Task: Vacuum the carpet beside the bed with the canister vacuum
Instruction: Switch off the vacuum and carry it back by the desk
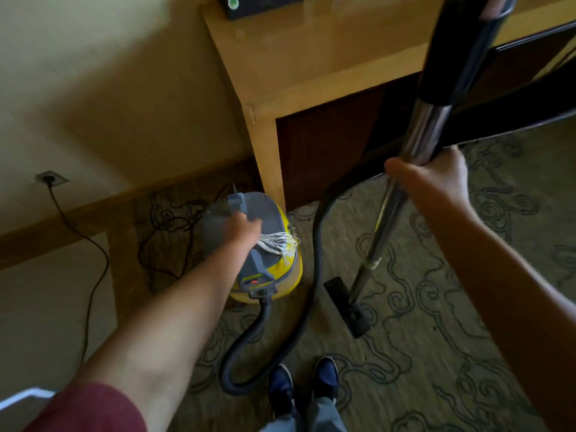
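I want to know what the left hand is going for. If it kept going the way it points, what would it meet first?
Most likely the grey lid of the yellow canister vacuum. The left hand is right over it, fingers aimed at the handle; blur hides whether it already touches.

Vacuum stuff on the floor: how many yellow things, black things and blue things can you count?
Yellow: 1, the vacuum canister
Black: 3, the hose, the floor nozzle, the power cord
Blue: 2, the shoes
Total: 6
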### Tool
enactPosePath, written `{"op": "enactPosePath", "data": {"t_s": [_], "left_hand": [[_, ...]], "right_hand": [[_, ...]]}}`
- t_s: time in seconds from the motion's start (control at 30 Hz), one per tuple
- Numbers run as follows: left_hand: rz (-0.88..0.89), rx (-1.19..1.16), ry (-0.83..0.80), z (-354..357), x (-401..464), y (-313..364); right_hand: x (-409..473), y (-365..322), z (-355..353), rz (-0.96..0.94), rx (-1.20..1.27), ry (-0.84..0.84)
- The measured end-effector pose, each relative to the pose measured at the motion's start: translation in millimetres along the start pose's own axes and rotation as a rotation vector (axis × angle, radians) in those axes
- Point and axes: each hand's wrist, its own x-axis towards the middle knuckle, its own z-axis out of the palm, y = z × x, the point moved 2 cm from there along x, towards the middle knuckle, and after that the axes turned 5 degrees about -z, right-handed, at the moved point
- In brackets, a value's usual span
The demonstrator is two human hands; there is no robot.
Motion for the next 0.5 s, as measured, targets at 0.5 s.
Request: {"op": "enactPosePath", "data": {"t_s": [0.5], "left_hand": [[-0.255, -0.107, -0.039, 55, 101, -71]], "right_hand": [[18, 12, 77, -0.029, 0.193, -0.033]]}}
